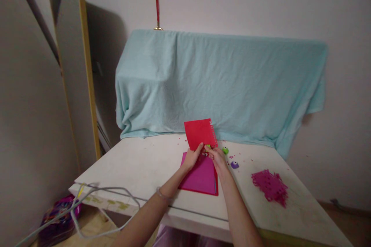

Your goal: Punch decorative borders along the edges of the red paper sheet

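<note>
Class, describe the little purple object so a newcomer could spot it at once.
On the white table before the pale blue cloth, between the right hand and the heap of magenta paper scraps, lies a small purple object with a white spot. Its colour sets it apart from the green object beyond.

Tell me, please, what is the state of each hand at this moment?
Left hand: closed, pinching a red paper sheet with one notched edge.
Right hand: closed on a small bright green object at that edge.

Dim, soft light — mirror's shadow on wall, slight blur
</note>
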`<state>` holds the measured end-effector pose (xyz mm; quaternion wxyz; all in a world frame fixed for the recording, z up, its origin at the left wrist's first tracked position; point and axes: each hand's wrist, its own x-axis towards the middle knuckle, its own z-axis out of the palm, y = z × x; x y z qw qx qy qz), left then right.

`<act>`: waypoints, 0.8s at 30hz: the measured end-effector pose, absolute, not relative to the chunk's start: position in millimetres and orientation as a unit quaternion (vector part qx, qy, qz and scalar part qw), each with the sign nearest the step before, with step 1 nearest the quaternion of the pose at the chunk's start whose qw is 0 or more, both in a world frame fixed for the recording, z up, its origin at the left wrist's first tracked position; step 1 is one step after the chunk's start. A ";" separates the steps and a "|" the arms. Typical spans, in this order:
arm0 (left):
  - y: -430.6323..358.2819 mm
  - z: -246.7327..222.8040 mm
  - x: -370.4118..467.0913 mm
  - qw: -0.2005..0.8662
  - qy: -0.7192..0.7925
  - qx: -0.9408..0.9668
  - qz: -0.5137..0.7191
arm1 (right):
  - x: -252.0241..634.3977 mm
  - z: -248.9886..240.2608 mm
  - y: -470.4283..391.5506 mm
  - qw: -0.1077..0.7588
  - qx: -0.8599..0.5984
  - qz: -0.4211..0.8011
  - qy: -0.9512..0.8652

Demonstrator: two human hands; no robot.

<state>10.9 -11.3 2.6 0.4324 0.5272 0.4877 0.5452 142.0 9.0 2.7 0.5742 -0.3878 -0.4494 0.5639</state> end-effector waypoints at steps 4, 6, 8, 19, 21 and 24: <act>-5.1 -7.3 11.8 0.435 0.481 0.513 0.562 | 144.4 0.5 10.9 0.564 -0.367 0.569 -0.473; -4.7 -8.8 13.3 0.439 0.463 0.521 0.567 | 144.8 0.2 10.8 0.559 -0.362 0.569 -0.483; -5.8 -7.5 14.7 0.439 0.455 0.525 0.570 | 144.6 0.5 10.4 0.555 -0.365 0.571 -0.482; -7.9 -7.5 14.7 0.420 0.462 0.528 0.575 | 140.8 7.2 4.3 0.549 -0.354 0.594 -0.470; -7.5 -8.1 14.2 0.411 0.472 0.516 0.585 | 140.3 8.0 3.3 0.548 -0.359 0.595 -0.466; -7.6 -7.5 13.3 0.407 0.472 0.503 0.599 | 139.7 8.6 2.0 0.548 -0.352 0.597 -0.469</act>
